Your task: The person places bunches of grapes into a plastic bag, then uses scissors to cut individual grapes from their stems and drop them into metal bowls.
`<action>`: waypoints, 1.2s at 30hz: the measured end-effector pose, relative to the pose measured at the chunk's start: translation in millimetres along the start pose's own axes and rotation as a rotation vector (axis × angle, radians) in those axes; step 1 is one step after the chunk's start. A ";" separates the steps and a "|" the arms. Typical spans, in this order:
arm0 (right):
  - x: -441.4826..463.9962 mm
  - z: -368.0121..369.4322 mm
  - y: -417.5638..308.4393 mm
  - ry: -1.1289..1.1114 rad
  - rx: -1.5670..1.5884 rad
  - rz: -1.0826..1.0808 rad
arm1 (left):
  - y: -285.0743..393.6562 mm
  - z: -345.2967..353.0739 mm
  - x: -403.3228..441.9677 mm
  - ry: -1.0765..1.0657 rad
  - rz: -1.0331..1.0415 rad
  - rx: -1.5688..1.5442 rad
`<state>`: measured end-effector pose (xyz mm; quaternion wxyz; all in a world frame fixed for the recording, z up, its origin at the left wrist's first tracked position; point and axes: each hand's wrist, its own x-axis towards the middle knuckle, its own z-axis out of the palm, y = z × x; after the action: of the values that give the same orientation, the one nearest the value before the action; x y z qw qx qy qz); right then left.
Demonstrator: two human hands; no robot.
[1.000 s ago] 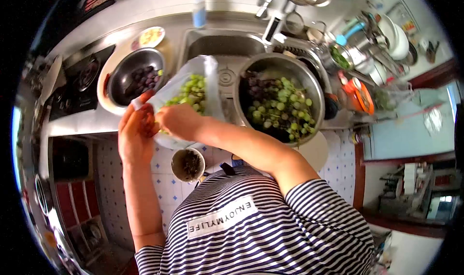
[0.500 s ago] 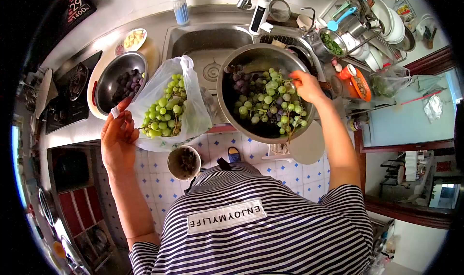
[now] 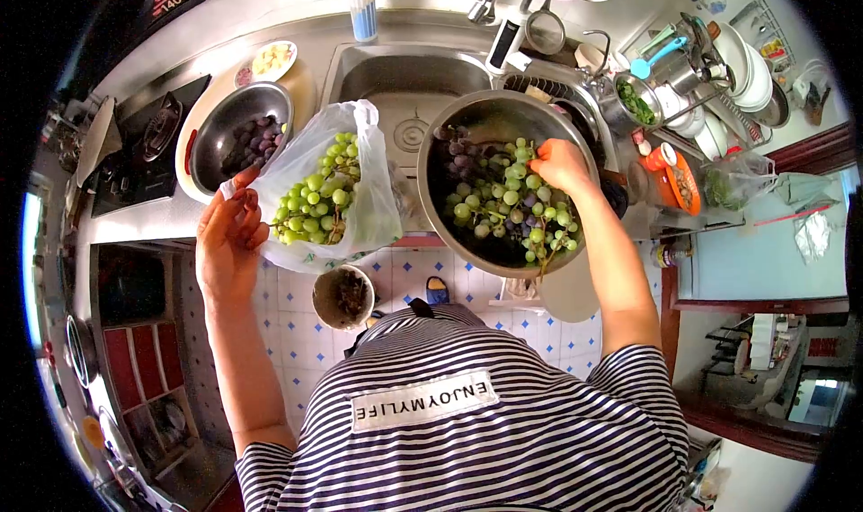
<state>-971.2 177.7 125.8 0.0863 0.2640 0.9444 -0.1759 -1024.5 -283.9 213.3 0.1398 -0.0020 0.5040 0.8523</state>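
My left hand point(image 3: 231, 231) grips the edge of a translucent white plastic bag point(image 3: 376, 208), holding its mouth open. Green grapes point(image 3: 316, 204) in a bunch lie inside the bag. To the right, a large steel bowl point(image 3: 433, 208) rests over the sink's front edge and holds green grapes point(image 3: 517, 193) and dark purple grapes point(image 3: 461, 157). My right hand point(image 3: 564, 165) reaches over the bowl's right rim. Its fingers are bent round the green grapes there, with the fingertips partly hidden among the fruit.
A smaller steel bowl point(image 3: 209, 148) of dark grapes stands on a cutting board point(image 3: 193, 184) at left. Behind lie the sink point(image 3: 382, 76) and a plate of pale pieces point(image 3: 272, 60). A bin point(image 3: 340, 298) stands on the floor. Dishes and a rack crowd the right counter.
The whole view has shifted, so the counter things appear farther right and lower. My right hand has moved left relative to the big bowl, farther over the grapes. My left hand keeps its grip.
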 end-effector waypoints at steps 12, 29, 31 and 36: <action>-62.4 -106.5 -49.0 0.245 0.570 -0.495 | 1.7 5.5 -0.1 -0.042 0.002 -0.056; -84.5 -94.4 -242.2 -0.103 1.118 -1.080 | -2.4 2.2 0.2 0.046 0.006 -0.179; -79.1 -70.1 -254.0 -0.201 1.126 -1.081 | 0.2 2.2 -2.1 0.056 0.000 -0.187; -70.1 -32.0 -265.8 -0.238 0.909 -1.085 | 1.9 -2.3 -3.6 0.011 0.016 -0.195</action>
<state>-1054.7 -55.4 249.5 -0.0293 -0.2537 0.7602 -0.5973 -1021.8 -287.6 214.3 0.1292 -0.0165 0.4192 0.8985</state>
